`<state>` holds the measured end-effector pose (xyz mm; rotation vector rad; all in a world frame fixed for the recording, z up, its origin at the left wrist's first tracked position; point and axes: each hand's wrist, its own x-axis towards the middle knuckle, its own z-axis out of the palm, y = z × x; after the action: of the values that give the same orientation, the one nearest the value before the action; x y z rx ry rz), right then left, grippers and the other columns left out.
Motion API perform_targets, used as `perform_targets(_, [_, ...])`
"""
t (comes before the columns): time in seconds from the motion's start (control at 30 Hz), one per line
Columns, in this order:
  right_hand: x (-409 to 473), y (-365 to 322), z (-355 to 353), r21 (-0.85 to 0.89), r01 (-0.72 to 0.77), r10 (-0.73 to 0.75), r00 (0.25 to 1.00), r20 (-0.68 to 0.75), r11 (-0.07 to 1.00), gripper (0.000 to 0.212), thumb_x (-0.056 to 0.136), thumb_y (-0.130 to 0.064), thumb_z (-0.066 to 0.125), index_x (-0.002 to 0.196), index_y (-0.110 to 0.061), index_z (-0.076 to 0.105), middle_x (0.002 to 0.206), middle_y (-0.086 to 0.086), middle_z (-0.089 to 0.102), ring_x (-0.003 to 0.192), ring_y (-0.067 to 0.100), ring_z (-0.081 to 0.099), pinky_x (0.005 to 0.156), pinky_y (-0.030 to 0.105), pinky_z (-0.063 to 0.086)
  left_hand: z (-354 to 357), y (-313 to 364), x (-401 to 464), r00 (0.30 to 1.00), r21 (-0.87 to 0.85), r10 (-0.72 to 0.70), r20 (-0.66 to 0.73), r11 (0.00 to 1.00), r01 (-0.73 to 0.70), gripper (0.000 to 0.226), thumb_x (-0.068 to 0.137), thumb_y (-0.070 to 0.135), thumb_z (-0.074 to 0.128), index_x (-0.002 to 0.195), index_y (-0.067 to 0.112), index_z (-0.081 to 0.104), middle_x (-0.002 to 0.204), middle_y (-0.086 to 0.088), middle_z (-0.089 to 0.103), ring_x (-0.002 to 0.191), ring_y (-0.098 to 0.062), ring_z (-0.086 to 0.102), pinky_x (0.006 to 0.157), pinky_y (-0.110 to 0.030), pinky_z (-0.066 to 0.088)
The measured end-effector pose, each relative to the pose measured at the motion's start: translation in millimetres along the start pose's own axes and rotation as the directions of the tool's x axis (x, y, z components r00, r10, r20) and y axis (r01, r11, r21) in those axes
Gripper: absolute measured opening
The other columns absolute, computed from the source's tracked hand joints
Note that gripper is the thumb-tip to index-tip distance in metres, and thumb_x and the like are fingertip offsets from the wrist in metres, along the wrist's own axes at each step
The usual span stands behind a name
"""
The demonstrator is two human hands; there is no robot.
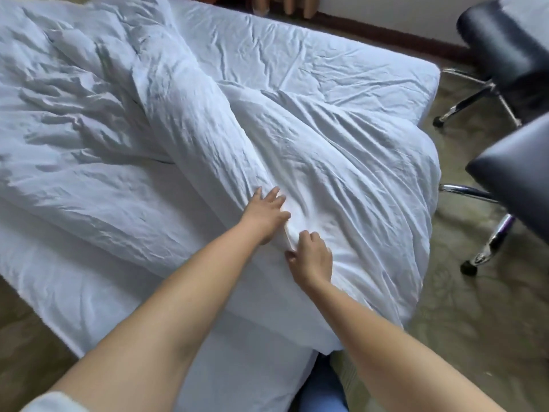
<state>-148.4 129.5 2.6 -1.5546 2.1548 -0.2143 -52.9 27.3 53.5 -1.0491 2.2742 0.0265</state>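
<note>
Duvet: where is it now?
Head view: the duvet lies crumpled across the bed, draping over its right edge beside the black chairs; the left hand rests on its middle fold, the right hand pinches it.

The white-sheeted rectangular bed (356,63) carries a crumpled white cotton duvet (178,129), heaped under and beyond the fingers (274,194).

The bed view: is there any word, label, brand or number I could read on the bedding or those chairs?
None: no word, label, brand, number or sign can be read anywhere in this view.
The white duvet and the sheet are plain cloth, with no tag in sight.
The black chairs show no badge or print.
</note>
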Motion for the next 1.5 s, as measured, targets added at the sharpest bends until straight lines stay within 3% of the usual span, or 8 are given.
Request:
perform_targets(0.23, [-56, -47, 21, 0.049, 0.07, -0.073, 0.994, 0.076, 0.996, 0.007, 0.088, -0.01, 0.044, 0.095, -0.011, 0.044, 0.103, 0.008, 0.054, 0.096, 0.031, 0.051, 0.064, 0.034, 0.032, 14, -24, -44, 0.98, 0.308, 0.172, -0.099, 0.942, -0.134, 0.033, 0.088, 0.001, 0.048, 0.112, 0.02, 0.06, 0.12, 0.0, 0.061, 0.116, -0.022, 0.052, 0.102, -0.037, 0.029])
perform_targets(0.5, [-106, -99, 40, -0.073, 0.108, -0.098, 0.987, 0.128, 0.991, 0.035, 0.09, -0.001, 0.036, 0.124, -0.01, 0.038, 0.115, 0.014, 0.06, 0.102, 0.035, 0.059, 0.066, 0.033, 0.033, 72, -64, -101, 0.974, 0.075, 0.143, -0.176, 0.988, -0.131, 0.027, 0.088, -0.001, 0.046, 0.109, 0.011, 0.058, 0.116, -0.008, 0.058, 0.109, -0.029, 0.056, 0.071, -0.034, 0.037])
perform_targets(0.73, [-150, -130, 54, -0.149, 0.163, -0.136, 0.975, 0.175, 0.975, 0.028, 0.087, -0.001, 0.039, 0.113, -0.013, 0.04, 0.109, 0.013, 0.061, 0.097, 0.036, 0.06, 0.066, 0.034, 0.035, 105, -77, -149, 0.969, 0.15, 0.132, -0.208, 0.983, -0.102, 0.043, 0.09, 0.009, 0.042, 0.131, 0.02, 0.04, 0.121, -0.001, 0.062, 0.113, -0.022, 0.058, 0.097, -0.034, 0.031])
perform_targets(0.9, [-159, -132, 67, -0.043, -0.051, 0.055, 0.995, 0.088, 0.998, 0.071, 0.089, -0.003, 0.043, 0.15, -0.023, 0.012, 0.113, 0.011, 0.061, 0.1, 0.034, 0.061, 0.072, 0.036, 0.043, 129, -86, -177, 0.961, 0.132, 0.115, -0.253, 0.988, -0.084, 0.055, 0.087, 0.005, 0.043, 0.134, 0.031, 0.045, 0.111, -0.004, 0.066, 0.109, -0.024, 0.057, 0.101, -0.03, 0.03])
perform_targets(1.1, [-171, -85, 79, -0.443, 0.005, 0.041, 0.995, 0.095, 0.896, 0.028, 0.086, -0.018, 0.053, 0.113, -0.015, 0.062, 0.128, 0.011, 0.044, 0.118, 0.03, 0.042, 0.091, 0.038, 0.037, 191, -79, -212, 0.991, 0.044, 0.003, -0.137, 0.999, 0.003, 0.052, 0.084, 0.008, 0.051, 0.133, 0.023, 0.044, 0.108, -0.008, 0.063, 0.105, -0.025, 0.057, 0.095, -0.03, 0.033])
perform_targets(1.23, [-193, -64, 97, -0.246, -0.013, 0.083, 0.958, 0.274, 0.969, 0.022, 0.091, -0.006, 0.044, 0.111, -0.009, 0.053, 0.116, 0.014, 0.055, 0.101, 0.032, 0.056, 0.072, 0.035, 0.041, 196, -67, -208, 0.989, 0.085, 0.059, -0.137, 0.995, -0.047, 0.043, 0.081, 0.01, 0.055, 0.122, 0.019, 0.047, 0.106, -0.005, 0.066, 0.11, -0.024, 0.054, 0.093, -0.032, 0.034])
perform_targets(1.37, [-204, -62, 91, -0.202, -0.061, 0.098, 0.979, 0.179, 0.977, 0.03, 0.087, 0.001, 0.04, 0.115, -0.009, 0.039, 0.099, 0.015, 0.064, 0.083, 0.035, 0.06, 0.061, 0.033, 0.034, 193, -57, -207, 0.929, 0.238, 0.276, -0.248, 0.947, -0.218, 0.044, 0.024, 0.006, 0.082, 0.064, 0.016, 0.067, 0.044, -0.002, 0.054, 0.049, -0.02, 0.057, 0.054, -0.02, 0.043])
perform_targets(1.5, [-224, -67, 100, -0.289, -0.045, 0.091, 0.985, 0.147, 0.956, 0.036, 0.085, 0.003, 0.04, 0.118, -0.009, 0.041, 0.102, 0.01, 0.065, 0.089, 0.034, 0.063, 0.063, 0.032, 0.035, 206, -61, -201, 0.902, 0.246, 0.295, -0.314, 0.943, -0.223, 0.049, 0.023, -0.002, 0.082, 0.067, 0.016, 0.071, 0.041, -0.001, 0.052, 0.035, -0.023, 0.051, 0.037, -0.02, 0.034])
